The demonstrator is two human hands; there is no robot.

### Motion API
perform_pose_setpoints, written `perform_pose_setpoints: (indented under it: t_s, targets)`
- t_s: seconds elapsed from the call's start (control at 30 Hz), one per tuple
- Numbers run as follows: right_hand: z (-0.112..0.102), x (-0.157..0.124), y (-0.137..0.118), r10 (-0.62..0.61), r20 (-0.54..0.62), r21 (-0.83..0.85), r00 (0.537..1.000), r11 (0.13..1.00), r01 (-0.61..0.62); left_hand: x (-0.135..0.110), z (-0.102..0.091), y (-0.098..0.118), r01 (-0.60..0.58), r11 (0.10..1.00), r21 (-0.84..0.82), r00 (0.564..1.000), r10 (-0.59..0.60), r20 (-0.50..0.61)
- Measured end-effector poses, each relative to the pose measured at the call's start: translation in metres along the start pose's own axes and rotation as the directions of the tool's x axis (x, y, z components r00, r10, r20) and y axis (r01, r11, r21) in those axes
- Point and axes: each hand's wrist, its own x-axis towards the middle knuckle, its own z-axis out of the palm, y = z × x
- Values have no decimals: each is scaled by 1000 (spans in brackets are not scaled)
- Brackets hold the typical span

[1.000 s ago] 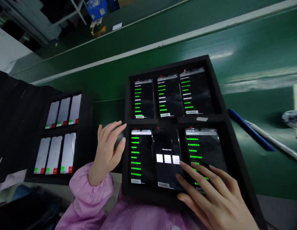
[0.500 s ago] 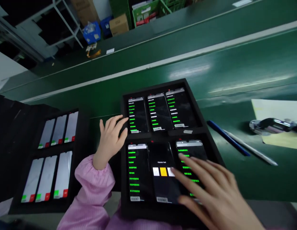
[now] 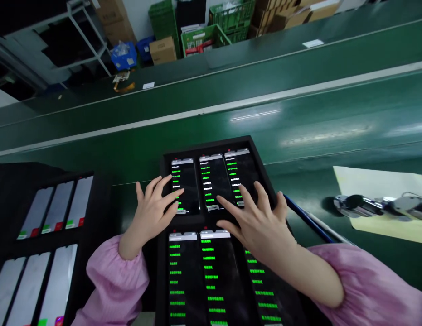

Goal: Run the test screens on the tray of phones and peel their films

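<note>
**Both hands splayed over the tray's far row**

The black tray (image 3: 211,146) sits on the green bench (image 3: 316,136), its lit phones lying lengthwise away from the person. The left hand (image 3: 152,212), fingers apart and holding nothing, rests its fingertips on the far-left phone (image 3: 184,176). The right hand (image 3: 258,222), equally spread and empty, covers the far-right phone (image 3: 236,165), with its forefinger on the middle phone (image 3: 209,177).

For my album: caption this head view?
Left hand and right hand spread over lit phones in a black tray.

The right hand (image 3: 256,222) has been moved from the near row to the far row of phones (image 3: 211,181). The middle near phone (image 3: 214,271) is now shown with a green list instead of the vibrator test.
</note>
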Motion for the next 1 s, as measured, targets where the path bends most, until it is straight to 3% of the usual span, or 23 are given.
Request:
perform_pose_setpoints:
  t_s: [0.17, 0.27, 0.43, 0.5, 0.7, 1.0]
  targets:
    - [11, 50, 11, 61, 78, 11, 995, 998, -62, 44, 1, -9, 58, 998, 12, 998, -58, -24]
    - [5, 61, 26, 56, 77, 65, 995, 996, -61, 53, -1, -11, 48, 999, -1, 998, -48, -43]
    - [-17, 33, 67, -4, -195, 213, 981, 976, 47, 16, -1, -10, 62, 995, -74, 976, -76, -202]
    - [-16, 19, 81, -46, -248, 246, 968, 963, 109, -1, 3, -8, 52, 993, -107, 970, -75, -232]
    - [9, 6, 87, -104, -183, 143, 978, 981, 131, -17, 22, 2, 79, 991, -105, 969, -101, -226]
    - [11, -7, 86, -150, -245, 31, 958, 986, 163, -20, 24, 9, 102, 995, -20, 963, -104, -249]
